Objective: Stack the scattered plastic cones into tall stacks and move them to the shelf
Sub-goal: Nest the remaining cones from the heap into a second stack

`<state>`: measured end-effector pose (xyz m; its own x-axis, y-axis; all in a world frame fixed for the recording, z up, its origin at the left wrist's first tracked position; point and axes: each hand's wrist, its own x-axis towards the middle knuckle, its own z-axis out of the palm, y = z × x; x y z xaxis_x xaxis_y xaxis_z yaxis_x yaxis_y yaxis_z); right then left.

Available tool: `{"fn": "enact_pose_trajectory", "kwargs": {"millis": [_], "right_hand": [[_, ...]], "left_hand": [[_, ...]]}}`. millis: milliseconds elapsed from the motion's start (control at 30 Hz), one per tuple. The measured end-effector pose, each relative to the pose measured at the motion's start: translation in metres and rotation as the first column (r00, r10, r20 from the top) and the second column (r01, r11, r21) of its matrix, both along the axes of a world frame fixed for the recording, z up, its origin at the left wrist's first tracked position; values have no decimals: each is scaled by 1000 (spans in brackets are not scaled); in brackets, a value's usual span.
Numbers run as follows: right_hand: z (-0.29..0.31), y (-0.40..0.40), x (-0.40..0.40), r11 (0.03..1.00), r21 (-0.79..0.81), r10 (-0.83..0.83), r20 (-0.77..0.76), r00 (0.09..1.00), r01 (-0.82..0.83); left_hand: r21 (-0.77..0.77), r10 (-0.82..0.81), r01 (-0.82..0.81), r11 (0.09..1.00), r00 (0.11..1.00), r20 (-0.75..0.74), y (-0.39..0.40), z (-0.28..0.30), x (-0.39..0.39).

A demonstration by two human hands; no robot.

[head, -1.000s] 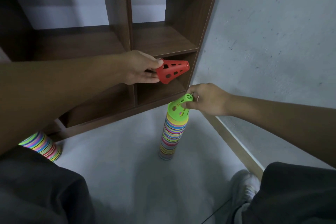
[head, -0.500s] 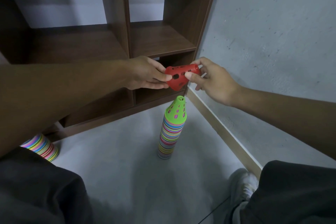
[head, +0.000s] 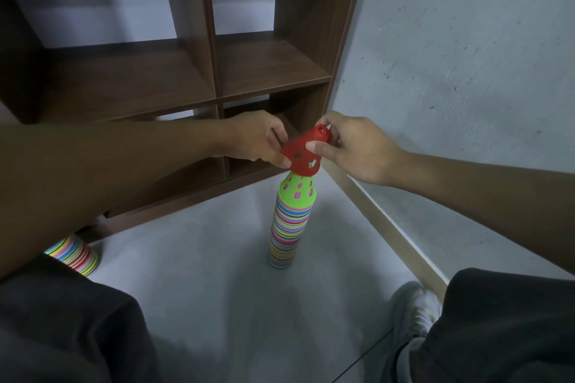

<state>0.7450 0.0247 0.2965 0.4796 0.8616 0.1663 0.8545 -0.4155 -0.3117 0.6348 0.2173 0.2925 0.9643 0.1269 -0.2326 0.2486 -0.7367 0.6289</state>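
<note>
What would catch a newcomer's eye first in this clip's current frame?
The red cone at centre, pinched by the left hand and right hand and tilted over the green cone that tops a tall multicoloured stack on the grey floor. Behind stands a dark wooden shelf; a second striped stack peeks out at lower left.

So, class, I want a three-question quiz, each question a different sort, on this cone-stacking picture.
1. True or false: the red perforated plastic cone is pinched by both hands.
2. Which cone tops the tall striped stack of plastic cones: A green, B blue, C yellow?
3. Fill in: the stack stands on the ___, not in the brown wooden shelf.

Key: 1 true: left hand and right hand both pinch it. 2 A. 3 floor.
</note>
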Motion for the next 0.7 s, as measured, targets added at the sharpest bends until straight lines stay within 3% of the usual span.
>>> {"fn": "enact_pose_trajectory", "kwargs": {"millis": [300, 533, 700], "right_hand": [[-20, 14, -21, 968, -237, 72, -43, 996, -80], [-28, -5, -16, 956, -293, -14, -106, 994, -18], [-34, -33, -2, 928, -368, -92, -86, 992, 54]], "left_hand": [[105, -85, 86, 991, 996, -21, -8, -8, 0], [36, -159, 157, 987, 986, 41, -25, -21, 2], [168, -188, 171, 971, 978, 86, -36, -26, 9]]}}
